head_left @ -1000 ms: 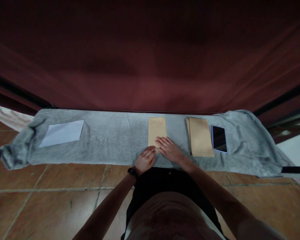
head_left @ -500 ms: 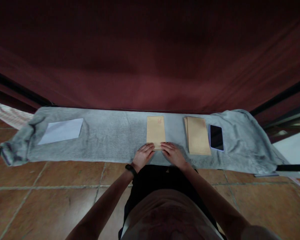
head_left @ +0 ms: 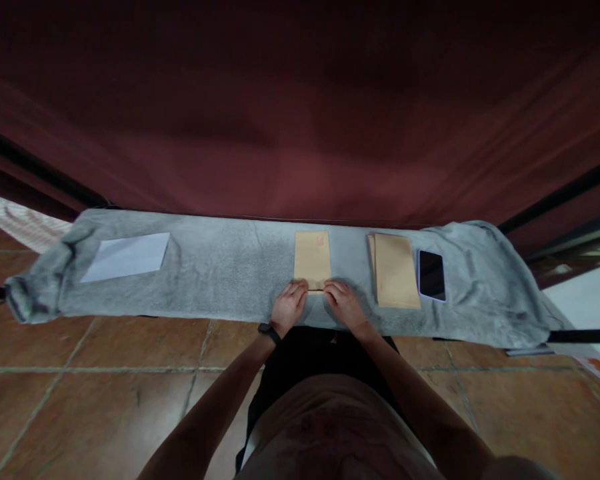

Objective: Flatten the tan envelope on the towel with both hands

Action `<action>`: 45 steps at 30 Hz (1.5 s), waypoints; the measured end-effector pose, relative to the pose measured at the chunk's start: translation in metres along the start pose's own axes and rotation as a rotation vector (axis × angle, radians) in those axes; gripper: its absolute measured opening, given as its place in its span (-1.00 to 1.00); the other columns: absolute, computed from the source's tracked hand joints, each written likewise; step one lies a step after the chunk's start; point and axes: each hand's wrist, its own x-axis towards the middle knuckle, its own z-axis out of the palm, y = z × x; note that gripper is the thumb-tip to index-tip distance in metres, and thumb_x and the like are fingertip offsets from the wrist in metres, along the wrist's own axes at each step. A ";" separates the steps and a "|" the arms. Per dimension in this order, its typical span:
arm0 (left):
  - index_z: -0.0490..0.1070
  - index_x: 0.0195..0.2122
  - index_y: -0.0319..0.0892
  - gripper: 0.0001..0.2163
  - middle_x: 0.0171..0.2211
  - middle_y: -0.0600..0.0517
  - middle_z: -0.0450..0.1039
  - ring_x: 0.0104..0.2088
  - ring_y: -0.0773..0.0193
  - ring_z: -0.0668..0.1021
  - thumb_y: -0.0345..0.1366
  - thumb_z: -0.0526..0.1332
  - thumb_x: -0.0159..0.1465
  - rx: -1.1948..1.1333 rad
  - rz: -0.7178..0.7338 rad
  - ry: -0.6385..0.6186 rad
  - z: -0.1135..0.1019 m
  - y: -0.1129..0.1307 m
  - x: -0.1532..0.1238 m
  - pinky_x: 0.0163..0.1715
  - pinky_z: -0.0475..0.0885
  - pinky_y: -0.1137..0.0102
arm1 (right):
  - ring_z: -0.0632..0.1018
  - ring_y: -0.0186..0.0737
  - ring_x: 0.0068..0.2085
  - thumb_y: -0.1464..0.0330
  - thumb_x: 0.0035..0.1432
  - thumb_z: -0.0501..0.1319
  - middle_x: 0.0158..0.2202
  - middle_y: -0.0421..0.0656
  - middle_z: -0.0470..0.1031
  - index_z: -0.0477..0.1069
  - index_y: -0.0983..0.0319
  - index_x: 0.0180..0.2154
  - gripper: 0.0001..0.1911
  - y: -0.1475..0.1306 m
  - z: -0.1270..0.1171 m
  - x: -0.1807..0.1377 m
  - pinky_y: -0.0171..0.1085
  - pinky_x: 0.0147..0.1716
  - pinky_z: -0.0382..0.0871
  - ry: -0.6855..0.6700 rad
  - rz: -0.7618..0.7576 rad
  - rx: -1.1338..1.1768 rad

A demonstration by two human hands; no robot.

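Observation:
A tan paper envelope [head_left: 313, 257] with small red print at its upper right lies upright on the grey cloth in front of me. At its near left corner, my left hand [head_left: 289, 307] has its fingers closed on the edge. My right hand [head_left: 344, 303] pinches the near right corner the same way. Between the two hands the near edge looks folded or lifted, with a thin dark line along it. The thumbs and the underside of the edge are mostly hidden.
Right of my hands lies a small stack of tan envelopes [head_left: 397, 270], with a phone [head_left: 432, 275] in a light purple case beside it. White paper [head_left: 127, 257] rests at the left. Grey cloth [head_left: 225, 267] covers the narrow surface, and a dark red curtain [head_left: 300, 173] hangs behind.
My fingers have gone from lying over the envelope's near edge to pinching its corners. That edge now looks bent up or folded, and the envelope appears slightly shorter.

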 end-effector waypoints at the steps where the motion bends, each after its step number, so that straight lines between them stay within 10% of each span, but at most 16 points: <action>1: 0.47 -0.04 -0.12 -0.76 -0.05 -0.03 0.54 0.00 0.17 0.53 -0.29 0.03 0.42 0.002 0.000 0.004 0.001 0.001 0.001 0.06 0.43 0.24 | 0.50 -0.15 0.07 0.38 0.39 0.01 0.02 -0.10 0.54 0.46 0.15 -0.03 -0.72 -0.001 0.000 0.000 -0.13 0.12 0.35 -0.011 0.004 -0.035; 33: -0.01 0.39 -0.30 -0.41 0.37 -0.22 0.07 0.38 0.04 0.13 -0.11 0.00 0.42 0.241 0.025 -0.111 -0.002 0.024 -0.036 0.35 0.08 0.09 | 0.30 -0.08 0.31 0.30 0.41 -0.02 0.34 -0.04 0.19 0.12 0.25 0.34 -0.48 -0.026 0.010 -0.037 0.01 0.34 0.07 0.006 -0.001 -0.216; 45: 0.06 0.38 -0.24 -0.51 0.38 -0.12 0.05 0.39 0.14 0.10 -0.25 -0.14 0.45 0.145 0.025 -0.174 0.032 0.039 0.015 0.36 0.07 0.08 | 0.32 0.00 0.30 0.36 0.36 0.02 0.29 0.02 0.27 0.18 0.31 0.31 -0.47 -0.027 0.013 -0.038 0.08 0.33 0.07 0.023 0.014 -0.238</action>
